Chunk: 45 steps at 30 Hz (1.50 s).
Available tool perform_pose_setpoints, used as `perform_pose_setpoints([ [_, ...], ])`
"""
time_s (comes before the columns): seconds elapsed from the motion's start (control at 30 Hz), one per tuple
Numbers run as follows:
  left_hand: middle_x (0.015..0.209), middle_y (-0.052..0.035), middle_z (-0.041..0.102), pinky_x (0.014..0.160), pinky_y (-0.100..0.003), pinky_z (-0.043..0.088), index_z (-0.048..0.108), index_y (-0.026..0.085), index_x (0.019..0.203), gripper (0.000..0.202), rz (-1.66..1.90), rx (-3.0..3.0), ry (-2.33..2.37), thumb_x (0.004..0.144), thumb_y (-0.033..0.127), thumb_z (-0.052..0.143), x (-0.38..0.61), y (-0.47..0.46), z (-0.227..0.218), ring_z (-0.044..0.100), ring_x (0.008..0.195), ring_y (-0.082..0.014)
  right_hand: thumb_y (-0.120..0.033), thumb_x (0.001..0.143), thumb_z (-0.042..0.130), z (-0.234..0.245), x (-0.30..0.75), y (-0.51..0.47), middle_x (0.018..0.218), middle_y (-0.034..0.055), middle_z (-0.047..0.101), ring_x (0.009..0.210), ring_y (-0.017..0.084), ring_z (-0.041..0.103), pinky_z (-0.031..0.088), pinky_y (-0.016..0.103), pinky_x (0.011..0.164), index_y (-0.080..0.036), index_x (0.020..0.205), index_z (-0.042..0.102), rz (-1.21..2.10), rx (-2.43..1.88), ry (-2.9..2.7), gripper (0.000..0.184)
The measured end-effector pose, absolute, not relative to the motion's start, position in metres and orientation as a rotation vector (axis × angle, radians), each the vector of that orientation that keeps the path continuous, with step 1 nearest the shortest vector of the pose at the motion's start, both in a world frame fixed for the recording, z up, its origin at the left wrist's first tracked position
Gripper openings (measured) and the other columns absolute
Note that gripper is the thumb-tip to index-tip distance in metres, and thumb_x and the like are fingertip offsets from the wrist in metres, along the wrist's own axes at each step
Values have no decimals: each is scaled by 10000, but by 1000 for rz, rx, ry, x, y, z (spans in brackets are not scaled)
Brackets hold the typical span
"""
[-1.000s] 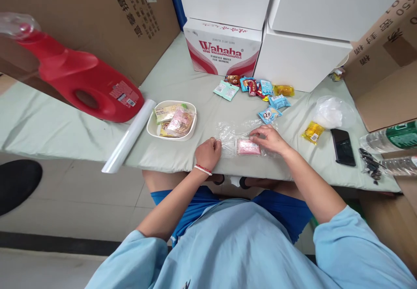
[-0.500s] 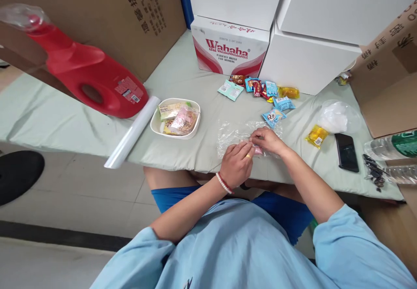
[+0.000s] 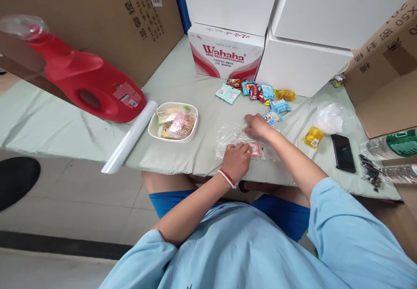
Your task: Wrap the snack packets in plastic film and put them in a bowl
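Note:
A sheet of clear plastic film (image 3: 224, 137) lies wrinkled near the table's front edge, with a small pink snack packet (image 3: 255, 150) on it. My left hand (image 3: 237, 161) rests on the film, its fingers closed and pressed on the packet's left end. Just beyond the packet, my right hand (image 3: 258, 126) hovers by the film's far edge, thumb and fingertips apart. I see nothing between them. Partly behind that hand is a blue snack packet (image 3: 273, 117). Several more small snack packets (image 3: 254, 91) lie behind it.
On the left are a white bowl (image 3: 172, 140) of wrapped snacks, a film roll (image 3: 128, 139) and a red jug (image 3: 97, 84). A phone (image 3: 343, 153), yellow packet (image 3: 313, 137) and plastic bottle (image 3: 391, 145) lie right. Boxes (image 3: 226, 54) stand behind.
My right hand has left the pink packet and moved away from me toward the film's far edge. My left hand stays at the packet, more of which now shows. The view has shifted slightly.

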State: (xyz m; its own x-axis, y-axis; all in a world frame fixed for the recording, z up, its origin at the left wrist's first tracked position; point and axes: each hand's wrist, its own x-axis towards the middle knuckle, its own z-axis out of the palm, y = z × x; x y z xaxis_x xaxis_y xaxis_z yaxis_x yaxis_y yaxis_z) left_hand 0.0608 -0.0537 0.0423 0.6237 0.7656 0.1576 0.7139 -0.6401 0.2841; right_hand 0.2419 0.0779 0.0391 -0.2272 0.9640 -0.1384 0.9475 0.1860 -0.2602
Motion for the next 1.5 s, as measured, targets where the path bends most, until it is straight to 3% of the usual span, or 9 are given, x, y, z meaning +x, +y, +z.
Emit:
perform_pose_setpoints([
  [0.17, 1331, -109, 691, 992, -477, 392, 679, 190, 1235, 296, 453, 2669, 1232, 1047, 203, 452, 63, -55, 40, 542, 1279, -272, -273, 882, 687, 56, 244, 81, 815, 30, 696, 749, 169, 600, 401, 255, 675, -174, 949, 743, 729, -1832, -2427, 132],
  [0.4, 1266, -134, 703, 847, -472, 428, 699, 184, 1222, 303, 493, 2668, 1274, 1040, 218, 458, 63, -58, 40, 572, 1103, -291, -287, 974, 560, 83, 250, 20, 928, 64, 616, 788, 178, 580, 398, 273, 706, -199, 951, 736, 461, -1401, -2522, 198],
  [0.57, 1236, -128, 718, 901, -454, 482, 727, 190, 1145, 296, 484, 2615, 1250, 1046, 188, 447, 59, -59, 28, 601, 1134, -276, -256, 1034, 471, 66, 241, -45, 948, 73, 611, 768, 187, 574, 427, 282, 659, -256, 1201, 732, 288, -1423, -2550, 310],
  [0.77, 1295, -148, 717, 1029, -433, 543, 683, 159, 1241, 337, 729, 2498, 1143, 1053, 168, 404, 49, -63, -1, 657, 1208, -235, -212, 1064, 373, 30, 231, -80, 1026, 109, 632, 938, 225, 617, 554, 357, 850, -283, 1399, 663, 326, -1387, -2239, 448],
  [1.03, 1115, -85, 755, 955, -359, 560, 700, 199, 1044, 259, 1119, 1775, 1685, 977, 208, 450, -1, -49, 23, 700, 1027, -202, -247, 1081, 345, 17, 233, -88, 978, 85, 639, 945, 228, 559, 520, 377, 876, -305, 1353, 710, 347, -1404, -2288, 458],
  [1.13, 1198, -82, 722, 959, -353, 533, 647, 190, 1184, 326, 1119, 1459, 1864, 1015, 260, 378, -10, -14, 41, 672, 1077, -207, -310, 1086, 376, 21, 233, -86, 973, 78, 629, 942, 228, 548, 509, 373, 870, -320, 1337, 719, 381, -1419, -2276, 425],
  [1.23, 1274, -112, 712, 1040, -372, 483, 579, 170, 1338, 389, 913, 1546, 1694, 1028, 367, 451, 1, 16, 48, 644, 1199, -237, -333, 1091, 373, 23, 232, -84, 934, 74, 606, 924, 234, 539, 501, 371, 865, -322, 1338, 719, 410, -1409, -2278, 426],
  [1.37, 1217, -131, 736, 976, -365, 483, 584, 151, 1364, 681, 389, 1899, 1461, 790, 462, 776, 19, 24, 49, 643, 1191, -313, -393, 1087, 411, 20, 234, -81, 926, 62, 581, 927, 237, 540, 502, 366, 859, -343, 1323, 722, 468, -1416, -2246, 394],
  [1.5, 899, -65, 746, 775, -310, 465, 710, 186, 921, 237, 139, 2005, 1378, 794, 384, 736, 10, 11, 52, 681, 890, -253, -342, 1082, 412, 16, 240, -78, 958, 58, 578, 930, 222, 542, 503, 356, 868, -357, 1298, 729, 537, -1384, -2208, 384],
])
